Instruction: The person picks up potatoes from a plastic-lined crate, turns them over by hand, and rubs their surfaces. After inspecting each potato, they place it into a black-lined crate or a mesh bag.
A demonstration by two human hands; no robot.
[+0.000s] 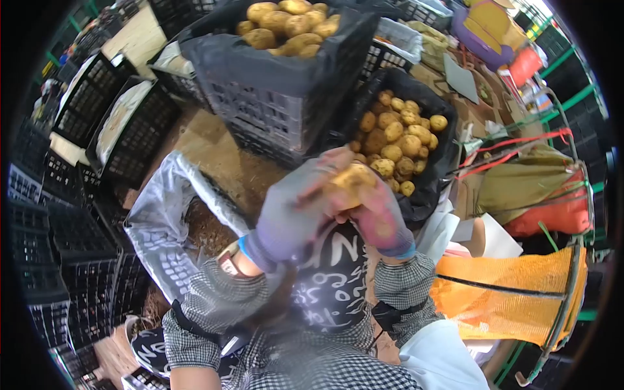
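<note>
A yellow potato (351,184) is held in front of my chest, between both gloved hands. My left hand (292,207), in a grey-purple glove with a blue cuff, closes on the potato from the left, its fingers somewhat blurred. On the other side my right hand (384,220), its glove stained pinkish, grips the potato with curled fingers. Just beyond the hands, smaller potatoes (408,144) fill a crate lined with black plastic (434,97). Larger potatoes (286,26) are heaped in a taller lined black crate (260,107) farther ahead.
A crate with a pale liner (159,214) holding brown material stands at my left. Black crates (84,286) are stacked along the left edge. To the right are an orange woven sack (507,292) on a metal frame and a red bag (552,211).
</note>
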